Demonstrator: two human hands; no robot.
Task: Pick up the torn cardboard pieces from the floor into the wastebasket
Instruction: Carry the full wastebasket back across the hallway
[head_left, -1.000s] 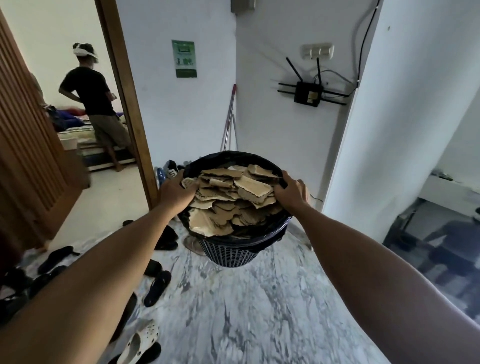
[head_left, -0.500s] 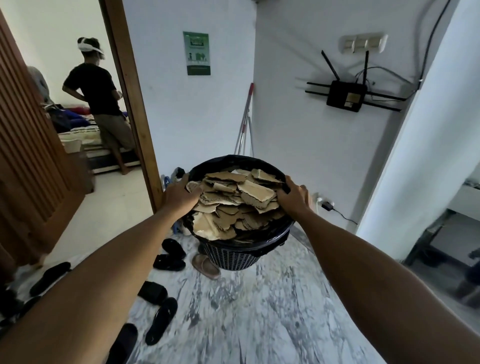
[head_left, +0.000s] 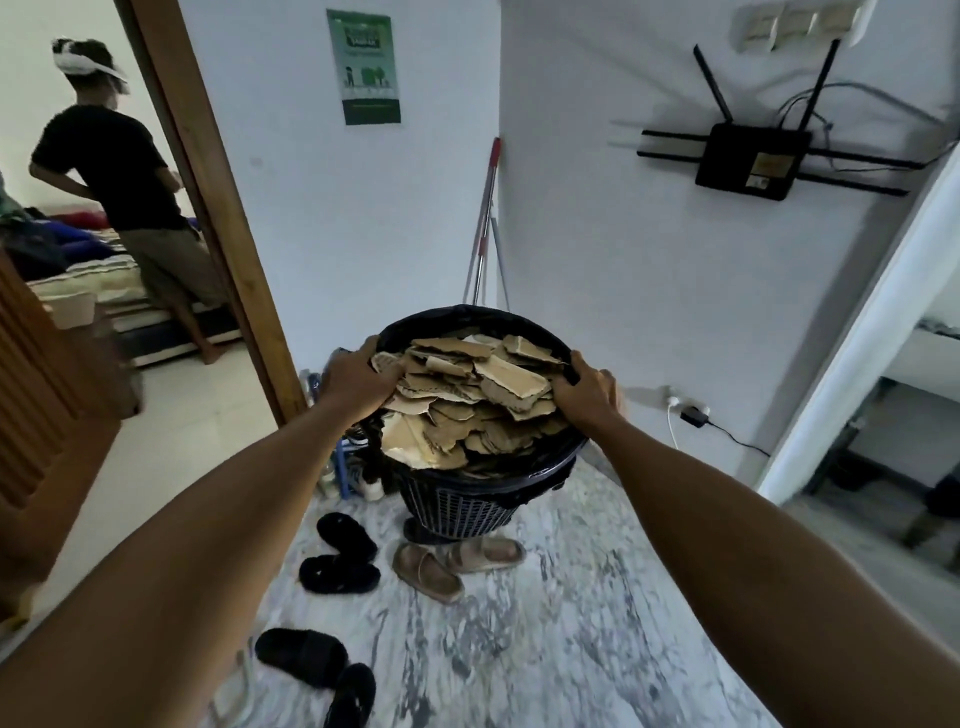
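Black wastebasket (head_left: 457, 506), two hands (head_left: 358, 376)

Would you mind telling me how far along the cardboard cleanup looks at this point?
Mostly done: the torn cardboard pieces fill the black wastebasket to its rim, and no cardboard shows on the marble floor in view, only sandals. In hand: the left hand and right hand grip opposite sides of the rim, holding the basket up. Left: setting it down, and checking floor outside the view.

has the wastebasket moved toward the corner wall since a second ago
Yes. The wastebasket, gripped at its rim by the left hand and right hand, has been carried forward toward the mop handle in the corner, past the sandals.
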